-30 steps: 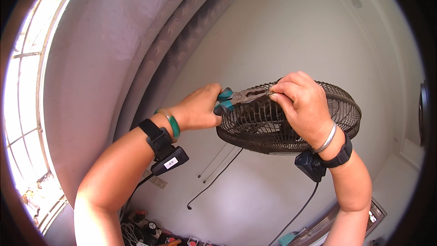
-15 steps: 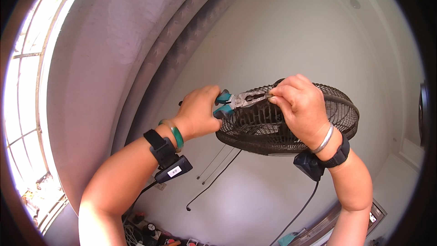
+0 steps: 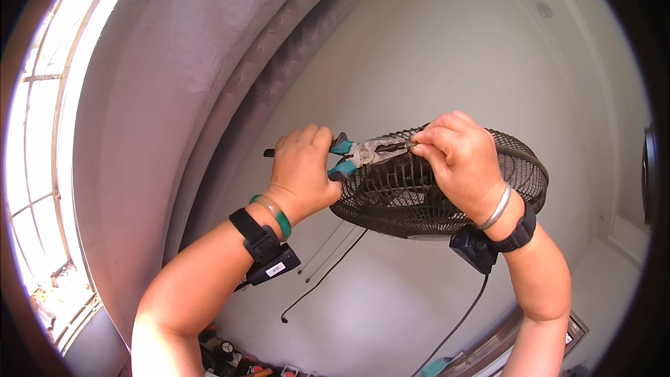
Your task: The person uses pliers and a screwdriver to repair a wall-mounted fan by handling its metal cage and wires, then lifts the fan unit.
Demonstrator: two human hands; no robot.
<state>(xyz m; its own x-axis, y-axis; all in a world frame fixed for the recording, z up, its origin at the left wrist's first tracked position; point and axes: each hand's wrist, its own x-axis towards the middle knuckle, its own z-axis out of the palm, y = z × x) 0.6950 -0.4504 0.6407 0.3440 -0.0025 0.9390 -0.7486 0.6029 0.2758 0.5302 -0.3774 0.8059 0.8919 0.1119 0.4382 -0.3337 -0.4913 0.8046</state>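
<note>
Fan cage (image 3: 427,215) before pale wall (image 3: 380,286)

The pale wall (image 3: 391,307) seems to carry the fan (image 3: 415,197), whose mount is hidden behind it. Along the bottom edge, small things crowd together, what bears them covered or cut off: a round black-and-white piece (image 3: 225,348), an orange stick (image 3: 262,372), red pieces (image 3: 289,372). Farther right, a teal piece (image 3: 435,367) lies beside a brown frame (image 3: 481,349).

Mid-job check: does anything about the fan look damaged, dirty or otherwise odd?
The fan cage looks odd: it seems coated in dark grime, especially near the pliers, rather than clean. No spill shows; fine damage would be too small to tell.
</note>
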